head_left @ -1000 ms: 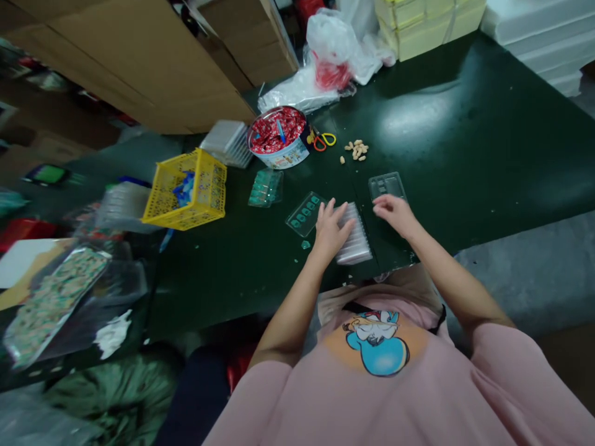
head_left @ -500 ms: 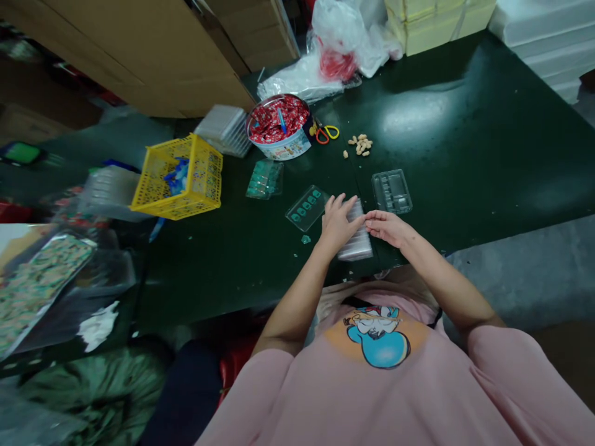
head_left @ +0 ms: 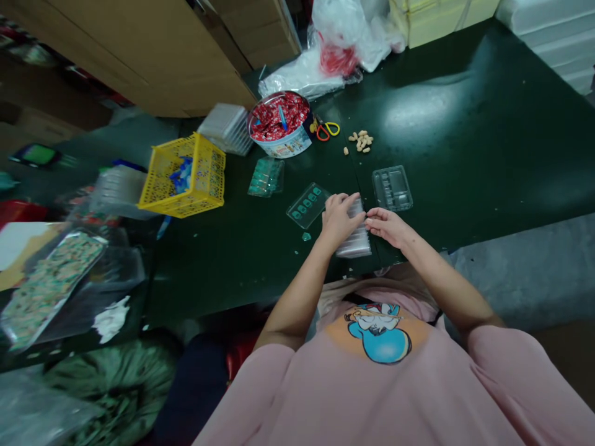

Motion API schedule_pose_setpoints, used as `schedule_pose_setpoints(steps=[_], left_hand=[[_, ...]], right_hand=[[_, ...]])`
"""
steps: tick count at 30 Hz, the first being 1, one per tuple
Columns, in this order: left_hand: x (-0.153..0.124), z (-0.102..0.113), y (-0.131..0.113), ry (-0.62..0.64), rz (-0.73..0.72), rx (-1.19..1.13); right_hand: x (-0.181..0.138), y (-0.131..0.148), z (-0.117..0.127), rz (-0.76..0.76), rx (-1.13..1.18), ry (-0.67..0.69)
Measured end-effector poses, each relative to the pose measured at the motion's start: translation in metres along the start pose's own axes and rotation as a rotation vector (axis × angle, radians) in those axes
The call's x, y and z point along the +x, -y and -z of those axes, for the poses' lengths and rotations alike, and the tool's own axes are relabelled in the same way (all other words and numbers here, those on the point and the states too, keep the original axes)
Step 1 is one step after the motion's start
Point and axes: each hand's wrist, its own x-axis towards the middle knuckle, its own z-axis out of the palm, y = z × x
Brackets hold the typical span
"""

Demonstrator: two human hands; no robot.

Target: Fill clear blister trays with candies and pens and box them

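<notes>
A stack of thin clear plastic cases [head_left: 356, 243] lies on the dark green table close to my body. My left hand [head_left: 341, 218] grips across its upper part, fingers over the top and thumb toward the right edge. At that right edge my right hand [head_left: 389, 227] has thumb and fingertips pinched together; anything between them is too small to make out. Left of the stack lies a clear case with a row of green pieces [head_left: 307, 205], a small green bit [head_left: 306, 236] below it. An uncovered clear plastic tray [head_left: 393, 188] sits beyond my right hand.
Farther back are a round tin of red packets [head_left: 284, 144], scissors [head_left: 328, 130], peanuts [head_left: 361, 141] and filled green cases [head_left: 266, 177]. A yellow basket [head_left: 183, 176] with blue items stands to the left. Plastic bags [head_left: 341, 37] lie at the back; a green-speckled tray [head_left: 56, 282] is far left.
The view has shifted slightly, so things at the left appear a little farther right. Both hands keep nearly the same place at the stack, with only slight finger movement.
</notes>
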Motion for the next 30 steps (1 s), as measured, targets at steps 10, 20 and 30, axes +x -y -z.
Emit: schedule_pose_setpoints(steps=[10,20,30], left_hand=[[0.0,0.001,0.001,0.019,-0.004,0.003],[0.002,-0.001,0.004,0.011,-0.033,0.008],[0.003,-0.003,0.01,-0.026,-0.011,0.036]], right_hand=[[0.004,0.006,-0.003,-0.011,-0.051,0.03],[0.006,-0.002,-0.005,0.019,0.041,-0.017],[-0.02,0.052,0.091,0.108,0.116,0.039]])
